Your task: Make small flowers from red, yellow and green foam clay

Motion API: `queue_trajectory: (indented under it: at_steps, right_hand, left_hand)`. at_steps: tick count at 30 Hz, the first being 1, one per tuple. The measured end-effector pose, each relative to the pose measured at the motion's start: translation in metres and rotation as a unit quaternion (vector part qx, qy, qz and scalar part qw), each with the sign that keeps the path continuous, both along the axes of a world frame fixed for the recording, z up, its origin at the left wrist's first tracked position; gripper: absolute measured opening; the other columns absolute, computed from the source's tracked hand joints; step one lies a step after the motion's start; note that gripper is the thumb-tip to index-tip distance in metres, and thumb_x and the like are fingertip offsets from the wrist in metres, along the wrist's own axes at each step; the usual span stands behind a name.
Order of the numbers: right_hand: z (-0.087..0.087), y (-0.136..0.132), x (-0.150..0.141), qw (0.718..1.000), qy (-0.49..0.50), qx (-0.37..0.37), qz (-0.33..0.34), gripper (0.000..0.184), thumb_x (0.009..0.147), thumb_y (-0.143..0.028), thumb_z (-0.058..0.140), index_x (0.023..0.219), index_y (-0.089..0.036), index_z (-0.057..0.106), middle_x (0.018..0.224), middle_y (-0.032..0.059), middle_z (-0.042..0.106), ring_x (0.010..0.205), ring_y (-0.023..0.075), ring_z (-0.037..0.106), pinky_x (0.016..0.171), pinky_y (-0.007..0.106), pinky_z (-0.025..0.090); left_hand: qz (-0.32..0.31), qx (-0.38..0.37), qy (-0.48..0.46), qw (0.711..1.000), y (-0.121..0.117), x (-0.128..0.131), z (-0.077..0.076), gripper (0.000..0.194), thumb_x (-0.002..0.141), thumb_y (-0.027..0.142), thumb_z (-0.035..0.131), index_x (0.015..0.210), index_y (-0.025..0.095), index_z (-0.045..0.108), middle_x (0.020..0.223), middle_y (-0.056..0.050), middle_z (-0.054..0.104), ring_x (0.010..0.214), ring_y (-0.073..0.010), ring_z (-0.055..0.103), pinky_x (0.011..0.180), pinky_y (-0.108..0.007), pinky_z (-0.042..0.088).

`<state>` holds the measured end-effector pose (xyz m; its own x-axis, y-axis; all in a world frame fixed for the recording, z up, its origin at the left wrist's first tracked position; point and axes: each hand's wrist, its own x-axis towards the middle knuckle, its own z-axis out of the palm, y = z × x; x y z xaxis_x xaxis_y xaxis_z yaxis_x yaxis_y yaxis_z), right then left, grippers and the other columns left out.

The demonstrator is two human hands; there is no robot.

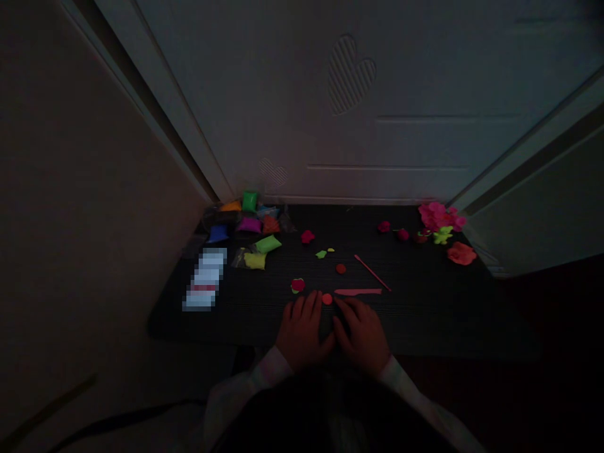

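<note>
The scene is dim. My left hand (302, 330) and my right hand (362, 333) rest palm down, side by side, on a dark mat (425, 314). Their fingers lie flat and a little apart, holding nothing. A small red-orange clay disc (327, 299) lies on the mat between the fingertips of both hands. A flat pink clay tool (357, 292) lies just beyond my right fingers. A thin pink stick (372, 273) lies slanted past it. A red clay piece with a green edge (297, 285) sits beyond my left fingers.
Several coloured clay bags (250, 229) are heaped at the mat's far left. A blurred white sheet (206, 279) lies near them. Pink clay flowers (441, 216) and an orange flower (461, 253) sit at the far right. A white door (377, 94) stands behind the mat.
</note>
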<state>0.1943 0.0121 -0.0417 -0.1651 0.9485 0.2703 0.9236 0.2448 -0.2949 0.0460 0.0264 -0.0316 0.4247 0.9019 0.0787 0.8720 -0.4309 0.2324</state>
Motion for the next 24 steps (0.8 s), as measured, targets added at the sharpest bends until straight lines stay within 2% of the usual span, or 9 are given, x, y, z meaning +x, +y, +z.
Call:
queue_trajectory:
  at_steps: [10, 17, 21, 24]
  right_hand:
    - [-0.0010, 0.0006, -0.0001, 1.000, 0.000, -0.003, 0.000, 0.033, 0.081, -0.028, 0.040, 0.108, -0.015, 0.054, 0.101, 0.0115, 0.055, 0.088, 0.0207, 0.050, 0.073, 0.034, 0.040]
    - [-0.0012, 0.0008, 0.0000, 1.000, 0.001, 0.002, 0.003, 0.033, 0.081, -0.028, 0.041, 0.108, -0.014, 0.054, 0.102, 0.0118, 0.055, 0.089, 0.0209, 0.050, 0.073, 0.034, 0.041]
    - [-0.0014, 0.0010, -0.0001, 1.000, -0.001, 0.005, 0.002, 0.033, 0.081, -0.028, 0.040, 0.108, -0.014, 0.055, 0.101, 0.0122, 0.055, 0.089, 0.0210, 0.050, 0.073, 0.035, 0.041]
    - [-0.0012, 0.0008, -0.0003, 1.000, -0.002, 0.003, 0.002, 0.034, 0.081, -0.028, 0.041, 0.108, -0.014, 0.054, 0.102, 0.0120, 0.055, 0.089, 0.0208, 0.050, 0.073, 0.034, 0.041]
  left_hand:
    - [-0.006, 0.015, 0.002, 1.000, 0.0001, -0.0001, -0.0024, 0.059, 0.076, 0.047, 0.040, 0.127, 0.019, 0.037, 0.126, -0.010, 0.046, 0.108, -0.0276, 0.041, 0.085, -0.043, 0.031]
    - [-0.012, 0.010, 0.006, 1.000, -0.0005, -0.0006, -0.0013, 0.058, 0.076, 0.047, 0.039, 0.127, 0.018, 0.037, 0.126, -0.010, 0.047, 0.107, -0.0274, 0.041, 0.085, -0.043, 0.032]
    - [-0.008, 0.005, -0.004, 1.000, -0.0007, 0.0001, -0.0005, 0.061, 0.077, 0.047, 0.037, 0.130, 0.016, 0.031, 0.127, -0.011, 0.045, 0.108, -0.0269, 0.041, 0.087, -0.042, 0.030]
    - [-0.008, 0.010, 0.002, 1.000, -0.0008, 0.0006, 0.0002, 0.060, 0.078, 0.047, 0.037, 0.131, 0.020, 0.028, 0.127, -0.011, 0.045, 0.108, -0.0272, 0.041, 0.086, -0.043, 0.030]
